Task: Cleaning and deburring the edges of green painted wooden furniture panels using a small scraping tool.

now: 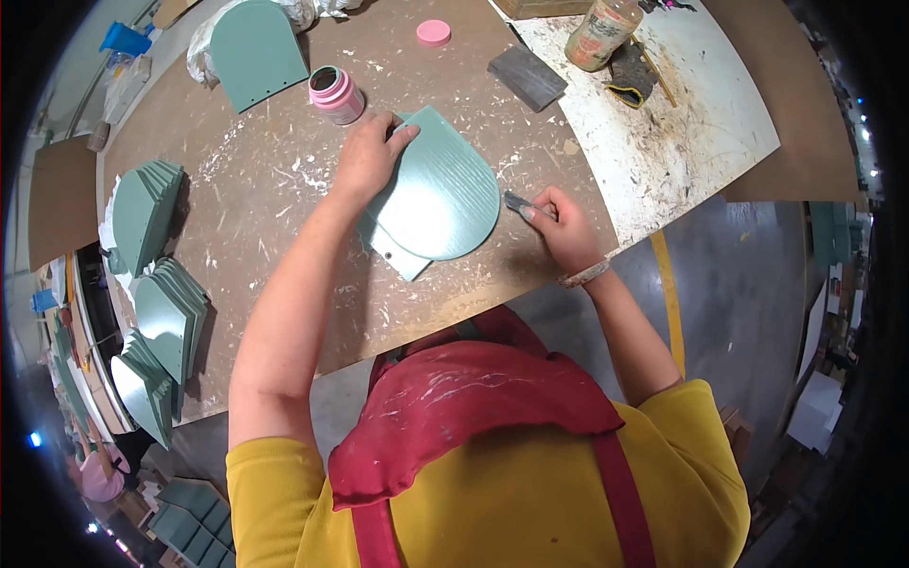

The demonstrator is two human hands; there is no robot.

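A pale green panel [445, 185] with one rounded end lies on the worktable in front of me. My left hand [369, 154] grips its far left corner, with the thumb on top and the other fingers partly hidden. Under the panel a whitish flat piece [402, 254] with a small hole sticks out towards me. Just off the panel's right edge, my right hand [566, 230] pinches a small dark grey piece [516, 202], too small to name. Beyond my left hand stands an uncapped pink jar [339, 97], dark inside.
Several green panels [169, 312] stand in stacks along the table's left side. Another green panel [256, 52] lies at the far left. A pink lid [434, 34], a dark grey block [527, 78], a bottle [601, 36] and a dark glove-like cloth [632, 78] lie far off.
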